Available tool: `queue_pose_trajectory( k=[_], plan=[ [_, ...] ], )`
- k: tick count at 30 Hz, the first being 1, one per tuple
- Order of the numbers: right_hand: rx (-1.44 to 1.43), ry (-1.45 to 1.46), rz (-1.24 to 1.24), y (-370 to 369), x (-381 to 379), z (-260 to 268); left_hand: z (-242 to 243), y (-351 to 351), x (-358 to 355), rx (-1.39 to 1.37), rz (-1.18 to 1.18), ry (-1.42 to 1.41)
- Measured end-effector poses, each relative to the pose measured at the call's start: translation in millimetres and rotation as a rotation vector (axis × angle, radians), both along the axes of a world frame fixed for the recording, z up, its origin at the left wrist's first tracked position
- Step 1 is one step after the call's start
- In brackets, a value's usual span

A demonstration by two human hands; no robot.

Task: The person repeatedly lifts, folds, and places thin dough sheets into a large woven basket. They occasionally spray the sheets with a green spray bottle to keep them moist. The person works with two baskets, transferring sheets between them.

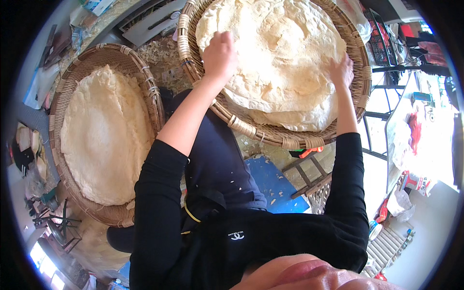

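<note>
A round wicker basket (241, 125) in front of me holds a thick pile of thin, cream-coloured, flatbread-like sheets (270, 65), crinkled and ragged at the edges. My left hand (221, 54) has its fingers curled on the pile's left side and appears to pinch a sheet there. At the right edge of the pile, between it and the basket wall, my right hand (342, 70) grips the rim of the sheets; some of its fingertips are hidden. To my left stands a second wicker basket (154, 98) with another pile (103, 141), its top sheet smooth and partly folded.
Pale flakes litter the floor (159, 54) between the baskets. A blue board (273, 185) lies beside my leg, near a small wooden frame (311, 172). A bright table (409, 137) with plastic bags stands at right. A folding stand (59, 226) is at lower left.
</note>
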State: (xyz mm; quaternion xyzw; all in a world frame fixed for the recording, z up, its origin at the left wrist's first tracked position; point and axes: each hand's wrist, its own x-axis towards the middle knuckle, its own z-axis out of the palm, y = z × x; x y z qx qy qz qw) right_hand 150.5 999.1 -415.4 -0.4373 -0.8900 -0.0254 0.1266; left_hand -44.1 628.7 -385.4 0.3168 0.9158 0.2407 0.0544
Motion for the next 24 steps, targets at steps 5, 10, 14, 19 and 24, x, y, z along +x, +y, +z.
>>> queue_pose_trajectory(
  k=[5,10,14,19,24],
  plan=[
    [-0.2,-0.25,0.034,-23.0,-20.6,-16.7,-13.9,6.5,-7.5,-0.519,-0.152,0.154],
    [-0.346,-0.415,-0.013,-17.6,-37.7,-5.0,-4.2,4.2,-12.0,-0.554,-0.145,-0.042],
    [-0.289,-0.31,0.061,-51.5,-42.3,2.6,23.3,-33.5,-9.8,-0.279,-0.355,-0.035],
    [-0.354,-0.481,0.32,-110.3,-16.1,-14.2,22.6,-192.0,35.1,0.473,-0.137,0.307],
    [-0.134,-0.219,0.524,-133.2,-33.4,13.6,-6.1,-377.8,71.4,-0.064,0.323,0.192]
  ],
)
